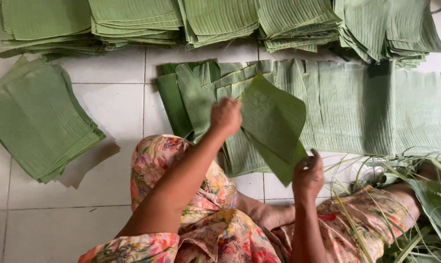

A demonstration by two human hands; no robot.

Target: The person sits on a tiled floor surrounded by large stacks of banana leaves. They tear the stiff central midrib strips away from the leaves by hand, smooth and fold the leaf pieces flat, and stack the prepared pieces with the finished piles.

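A cut square of green banana leaf (274, 122) is held tilted above the floor between both hands. My left hand (225, 116) grips its upper left corner. My right hand (308, 175) pinches its lower right corner. Beneath it lies a spread of long banana leaf strips (356, 107) laid side by side on the white tiles. I sit on the floor in a floral garment (215, 224), knees bent, with a bare foot (271, 214) showing between my arms.
A stack of cut leaf squares (35, 122) lies on the left. Several more stacks (220, 19) line the far edge. Leaf ribs and scraps (420, 195) pile up at the right. White floor tiles (108, 97) show between them.
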